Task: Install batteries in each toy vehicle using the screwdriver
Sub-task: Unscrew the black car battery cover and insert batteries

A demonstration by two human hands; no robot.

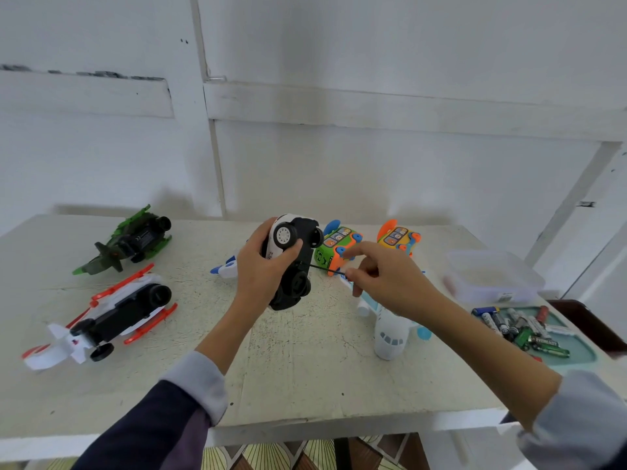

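My left hand (263, 268) grips a white toy car (293, 257) above the table, its black underside turned to the right. My right hand (383, 276) pinches a thin black screwdriver (324, 268), and the tip touches the car's underside near its middle. A white toy plane (386, 329) lies under my right forearm. Loose batteries (519, 329) lie in a teal tray (582, 356) at the right.
A green toy aircraft (130, 240) and a white-and-red one (112, 315) lie upside down at the left. Behind the car stand a green-orange toy bus (336, 245) and an orange one (398, 237). A clear plastic box (492, 276) sits at the right. The table's front edge (305, 425) is near.
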